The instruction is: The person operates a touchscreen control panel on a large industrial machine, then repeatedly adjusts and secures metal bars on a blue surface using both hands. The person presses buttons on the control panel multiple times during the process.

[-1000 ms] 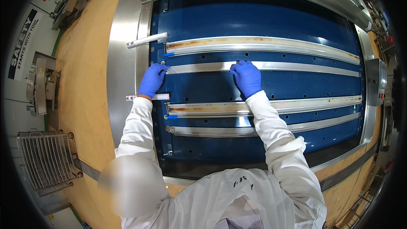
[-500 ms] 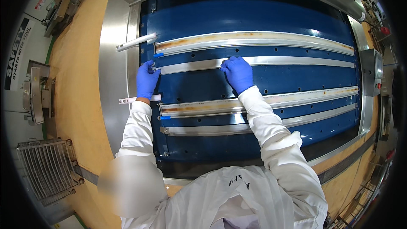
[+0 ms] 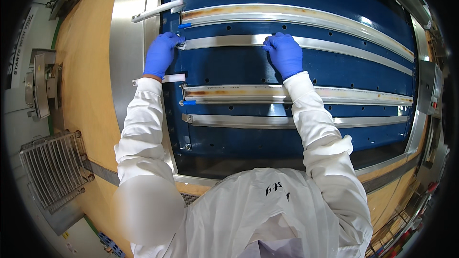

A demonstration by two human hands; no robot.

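Observation:
A long flat metal strip [image 3: 220, 41] lies across the blue panel [image 3: 229, 62], which has a row of round holes on either side of the strip. My left hand [image 3: 160, 53], in a blue glove, is closed at the strip's left end, its fingertips on a small fitting there. Further right along the same strip, my gloved right hand [image 3: 285, 56] pinches the strip's edge; its fingertips are partly hidden. Beyond the strip runs a stained metal rail [image 3: 267, 12] with a blue tab at its left end.
Nearer to me are a second stained rail [image 3: 239, 94] and another flat strip [image 3: 248, 121]. Two white bars [image 3: 155, 10] [image 3: 173, 78] jut over the steel frame on the left. A control box [image 3: 432, 87] is at the right, a wire rack [image 3: 55, 169] at lower left.
The whole view has shifted, so the panel and rails sit higher in the picture. Both hands stay at the same strip, the right one perhaps slightly further right along it.

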